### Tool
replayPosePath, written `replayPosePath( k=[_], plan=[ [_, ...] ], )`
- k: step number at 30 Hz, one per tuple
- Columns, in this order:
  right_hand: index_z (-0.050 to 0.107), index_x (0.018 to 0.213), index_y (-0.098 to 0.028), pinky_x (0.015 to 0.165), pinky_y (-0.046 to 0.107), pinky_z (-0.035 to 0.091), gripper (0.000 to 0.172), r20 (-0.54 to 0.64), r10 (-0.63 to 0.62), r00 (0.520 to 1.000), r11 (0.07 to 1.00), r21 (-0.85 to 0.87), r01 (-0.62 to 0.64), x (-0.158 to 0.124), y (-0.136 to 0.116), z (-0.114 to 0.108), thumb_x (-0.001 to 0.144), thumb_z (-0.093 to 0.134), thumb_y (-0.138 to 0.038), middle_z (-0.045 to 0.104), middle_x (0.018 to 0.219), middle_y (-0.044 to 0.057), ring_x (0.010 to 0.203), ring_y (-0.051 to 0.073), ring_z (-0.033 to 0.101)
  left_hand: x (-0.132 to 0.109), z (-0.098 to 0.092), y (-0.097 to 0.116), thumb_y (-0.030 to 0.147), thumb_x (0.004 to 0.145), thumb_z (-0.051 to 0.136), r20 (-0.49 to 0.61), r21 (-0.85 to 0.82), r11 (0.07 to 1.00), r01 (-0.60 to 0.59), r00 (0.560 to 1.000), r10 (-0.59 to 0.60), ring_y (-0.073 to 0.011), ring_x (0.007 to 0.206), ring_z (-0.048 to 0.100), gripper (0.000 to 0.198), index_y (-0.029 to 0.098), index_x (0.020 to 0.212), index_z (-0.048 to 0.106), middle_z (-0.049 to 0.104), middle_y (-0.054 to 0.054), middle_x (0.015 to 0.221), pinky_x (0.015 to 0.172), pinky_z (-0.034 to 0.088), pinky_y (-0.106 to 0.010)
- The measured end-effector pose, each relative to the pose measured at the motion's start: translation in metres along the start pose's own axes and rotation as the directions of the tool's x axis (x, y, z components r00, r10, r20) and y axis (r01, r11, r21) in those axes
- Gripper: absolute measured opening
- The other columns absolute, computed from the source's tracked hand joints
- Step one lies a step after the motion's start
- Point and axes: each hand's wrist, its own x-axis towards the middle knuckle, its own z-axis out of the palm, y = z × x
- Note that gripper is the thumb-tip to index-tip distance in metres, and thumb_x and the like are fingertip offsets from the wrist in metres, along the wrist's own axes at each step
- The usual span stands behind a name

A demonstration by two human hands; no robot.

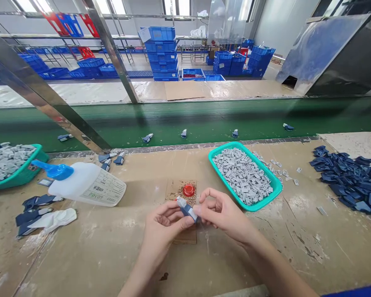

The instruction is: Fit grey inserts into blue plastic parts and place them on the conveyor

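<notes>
Between the thumb and fingers of my left hand [167, 222] is a small dark blue and grey plastic part [187, 209], tilted above the table. My right hand [219, 210] is closed in a pinch at the part's light grey lower end [192, 213]; the fingertips hide exactly what they grip. Just beyond the hands, a red round cap-like piece [188, 189] sits on a small board [173, 185] strewn with brown crumbs. Right of it stands a turquoise basket [276, 187] full of small grey plastic pieces [243, 175].
A white bottle with a blue nozzle [89, 183] lies left. Dark blue parts [352, 177] are heaped right. Another turquoise basket [34, 167] stands far left, near a white cloth [57, 220]. Several parts lie on the green conveyor belt [204, 117] behind a metal post [58, 109].
</notes>
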Motion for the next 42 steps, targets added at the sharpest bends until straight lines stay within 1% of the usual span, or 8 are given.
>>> replayPosePath(
  k=[3,7,10,13,22,30,35,42],
  plan=[
    [0.054,0.093,-0.022,0.054,0.022,0.038,0.026,-0.166,-0.115,0.979,0.974,-0.213,0.079,-0.007,-0.015,-0.027,0.084,0.056,-0.046,0.064,0.070,-0.001,0.062,0.012,0.056,0.010,-0.004,0.014,0.022,0.061,0.079,0.037,0.019,0.998,0.057,0.998,-0.058,-0.0187,0.082,0.069,0.033,0.015,0.092,0.070,0.074,-0.008,0.089,0.075,0.054,-0.023],
    [0.063,0.098,-0.025,0.062,0.028,0.042,0.022,-0.479,-0.389,0.787,0.723,-0.688,-0.061,-0.006,-0.023,-0.083,0.082,0.058,-0.041,0.067,0.085,0.002,0.073,0.017,0.059,0.052,-0.015,0.040,0.027,0.070,0.073,0.061,0.090,0.994,-0.058,0.997,0.053,-0.0226,0.101,0.065,0.047,0.013,0.114,0.063,0.070,-0.012,0.108,0.090,0.050,-0.030],
    [0.069,0.095,-0.025,0.063,0.030,0.042,0.021,-0.379,-0.352,0.856,0.553,-0.822,-0.136,0.005,-0.019,-0.108,0.078,0.063,-0.036,0.069,0.089,0.003,0.075,0.020,0.060,0.102,-0.016,0.052,0.031,0.074,0.068,0.111,0.317,0.919,-0.236,0.971,0.212,-0.0235,0.104,0.063,0.055,0.011,0.124,0.054,0.068,-0.014,0.111,0.092,0.049,-0.034],
    [0.072,0.089,-0.025,0.062,0.029,0.041,0.016,-0.291,-0.295,0.910,0.486,-0.866,-0.119,0.018,-0.015,-0.113,0.076,0.065,-0.032,0.070,0.087,0.003,0.076,0.020,0.061,0.156,-0.005,0.051,0.033,0.079,0.060,0.177,0.684,0.638,-0.353,0.929,0.324,-0.0227,0.097,0.066,0.061,0.009,0.133,0.044,0.068,-0.016,0.109,0.085,0.052,-0.034],
    [0.061,0.077,-0.020,0.063,0.030,0.041,0.021,-0.298,-0.418,0.858,0.413,-0.904,-0.112,0.022,0.003,-0.102,0.088,0.045,-0.027,0.063,0.085,0.007,0.077,0.021,0.060,0.260,0.033,0.034,0.014,0.076,0.054,0.302,0.893,0.194,-0.406,0.860,0.411,-0.0311,0.100,0.062,0.059,0.011,0.134,0.044,0.070,-0.015,0.101,0.086,0.045,-0.043],
    [0.058,0.087,-0.021,0.061,0.028,0.046,0.023,-0.404,-0.336,0.851,0.749,-0.662,-0.019,0.024,0.001,-0.110,0.089,0.043,-0.037,0.068,0.080,0.004,0.072,0.020,0.064,0.288,0.003,0.050,0.035,0.086,0.053,0.137,0.963,0.132,-0.235,0.849,0.511,-0.0309,0.119,0.047,0.043,0.011,0.122,0.052,0.055,-0.017,0.123,0.097,0.037,-0.048],
    [0.061,0.096,-0.020,0.049,0.027,0.044,0.031,-0.466,-0.337,0.818,0.785,-0.619,-0.029,0.024,0.002,-0.115,0.090,0.041,-0.043,0.066,0.068,0.003,0.055,0.019,0.062,0.296,-0.018,0.064,0.032,0.087,0.055,0.014,0.963,0.235,-0.134,0.892,0.452,-0.0219,0.102,0.058,0.032,0.016,0.115,0.055,0.057,-0.009,0.118,0.086,0.048,-0.045],
    [0.067,0.091,-0.020,0.056,0.030,0.049,0.028,-0.482,-0.366,0.796,0.885,-0.444,0.138,0.017,-0.002,-0.094,0.080,0.060,-0.044,0.071,0.086,0.007,0.065,0.020,0.066,0.206,-0.025,0.066,0.039,0.081,0.059,0.069,0.797,0.505,-0.331,0.881,0.467,-0.0237,0.100,0.063,0.031,0.016,0.102,0.062,0.069,-0.011,0.105,0.088,0.048,-0.034]
  ],
)
